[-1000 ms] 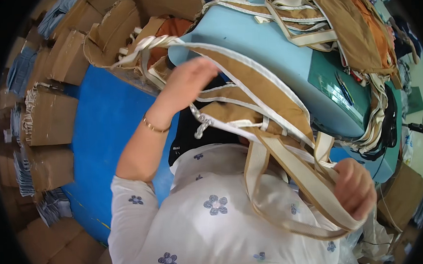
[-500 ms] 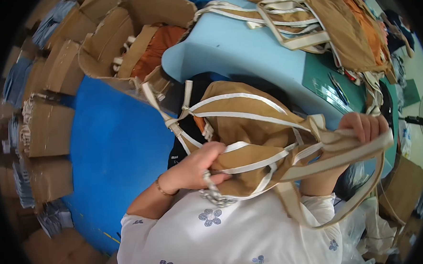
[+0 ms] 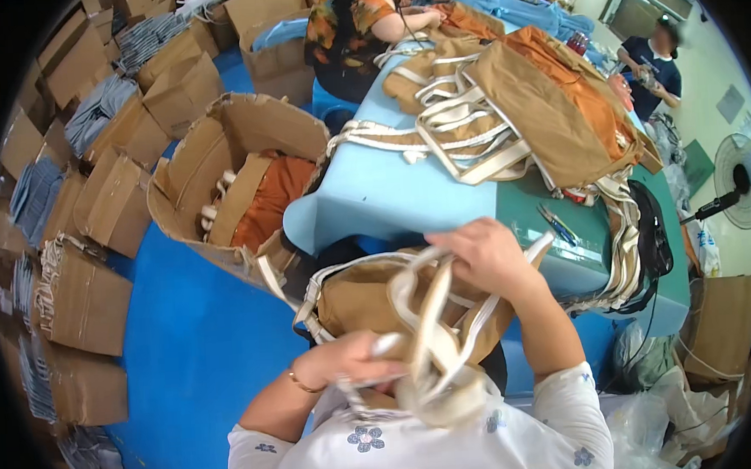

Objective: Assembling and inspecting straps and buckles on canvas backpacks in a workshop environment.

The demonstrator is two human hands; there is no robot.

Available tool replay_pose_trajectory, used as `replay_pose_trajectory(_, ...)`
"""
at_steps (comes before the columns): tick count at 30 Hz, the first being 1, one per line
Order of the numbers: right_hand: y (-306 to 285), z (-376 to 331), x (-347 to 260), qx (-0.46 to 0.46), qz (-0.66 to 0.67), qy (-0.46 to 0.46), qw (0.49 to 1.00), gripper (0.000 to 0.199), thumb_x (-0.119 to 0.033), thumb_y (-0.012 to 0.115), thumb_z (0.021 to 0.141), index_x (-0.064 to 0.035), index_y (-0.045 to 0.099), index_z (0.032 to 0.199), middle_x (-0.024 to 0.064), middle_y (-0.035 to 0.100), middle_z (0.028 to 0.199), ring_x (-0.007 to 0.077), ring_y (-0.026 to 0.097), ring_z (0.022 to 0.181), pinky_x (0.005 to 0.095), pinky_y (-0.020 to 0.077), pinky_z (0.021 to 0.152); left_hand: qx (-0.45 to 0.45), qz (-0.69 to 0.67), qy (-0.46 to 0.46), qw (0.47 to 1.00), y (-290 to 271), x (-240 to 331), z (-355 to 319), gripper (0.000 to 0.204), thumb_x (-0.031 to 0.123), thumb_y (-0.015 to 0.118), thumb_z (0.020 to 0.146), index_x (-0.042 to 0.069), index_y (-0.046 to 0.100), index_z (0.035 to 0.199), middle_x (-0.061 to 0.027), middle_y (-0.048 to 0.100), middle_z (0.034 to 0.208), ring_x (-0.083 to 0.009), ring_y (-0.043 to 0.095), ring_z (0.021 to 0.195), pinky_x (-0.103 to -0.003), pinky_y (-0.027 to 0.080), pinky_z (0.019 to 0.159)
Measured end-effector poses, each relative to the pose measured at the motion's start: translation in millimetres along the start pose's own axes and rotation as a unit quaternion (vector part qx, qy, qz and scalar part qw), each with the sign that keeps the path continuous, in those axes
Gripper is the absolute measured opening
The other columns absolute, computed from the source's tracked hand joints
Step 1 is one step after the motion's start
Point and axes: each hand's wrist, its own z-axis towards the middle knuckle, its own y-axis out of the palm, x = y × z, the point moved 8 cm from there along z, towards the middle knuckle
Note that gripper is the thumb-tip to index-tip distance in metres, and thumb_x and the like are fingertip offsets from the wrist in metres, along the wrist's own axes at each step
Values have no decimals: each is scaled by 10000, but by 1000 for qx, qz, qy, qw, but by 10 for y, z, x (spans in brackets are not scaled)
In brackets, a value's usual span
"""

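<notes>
On my lap rests a tan fabric bag (image 3: 358, 299) with white binding along its seams and its opening toward me. My left hand (image 3: 348, 361) is closed on the bag's near edge, a grey-and-white cord hanging beside it. Higher and to the right, my right hand (image 3: 485, 252) is closed around a cream webbing strap (image 3: 430, 308) of the bag, holding it over the opening. The lower end of the strap is blurred by motion. My right fingertips are partly hidden behind the strap.
Ahead is a table (image 3: 391, 200) with a light-blue cover, holding a pile of tan and orange bags (image 3: 539, 107) and thread snips (image 3: 556, 225). An open carton (image 3: 174, 194) of bags stands left. A co-worker (image 3: 353, 40) sits beyond; another person (image 3: 651, 67) stands far right near a fan (image 3: 736, 183).
My right hand has swung from the right inward and forward with the strap. My left hand stays on the bag's edge. The view has tilted up, bringing co-workers into sight.
</notes>
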Motion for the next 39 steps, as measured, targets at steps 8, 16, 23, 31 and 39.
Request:
replay_pose_trajectory(8, -110, -252, -797, -38, 197, -64, 978, 716, -251, 767, 687, -197, 489, 1344, 101, 460, 1357, 315, 532, 1095, 423, 378, 938, 46, -192, 169, 966, -81, 176, 176, 351, 145, 550, 951, -14, 514, 1261, -67, 578, 1186, -144, 555, 1077, -293, 459, 906)
replay_pose_trajectory(16, 153, -2327, 908, 231, 374, -40, 897, 518, -445, 551, 855, -110, 579, 1249, 116, 655, 1050, 303, 637, 859, 429, 495, 824, 107, 274, 246, 924, -75, 784, 25, 575, 235, 747, 783, 9, 508, 1255, -124, 594, 1149, -256, 567, 1037, -351, 438, 893)
replay_pose_trajectory(23, -384, -2052, 764, 496, 667, 146, 536, 558, -491, 472, 907, -137, 477, 1338, 110, 521, 1297, 330, 532, 1093, 498, 428, 938, 500, 540, 274, 620, -429, 824, -533, 453, 77, 734, 681, 18, 561, 1096, -131, 580, 1018, -309, 562, 936, -394, 437, 829)
replay_pose_trajectory(31, -6, -1838, 291, 497, 695, 133, 502, 511, -408, 394, 963, -124, 384, 1388, 96, 443, 1372, 333, 481, 1206, 484, 381, 1029, 508, 185, 209, 815, -579, -204, -232, 869, 151, 719, 783, -11, 170, 1435, -184, 301, 1440, -252, 342, 1328, -373, 271, 1101)
replay_pose_trajectory(39, 46, -1781, 891, 515, 673, 162, 505, 488, -362, 409, 965, -112, 384, 1383, 98, 455, 1358, 320, 481, 1211, 470, 390, 1025, 294, -197, 358, 864, -832, 267, -179, 1043, 407, 791, 710, 38, 173, 1465, -122, 361, 1432, -245, 323, 1350, -403, 264, 1110)
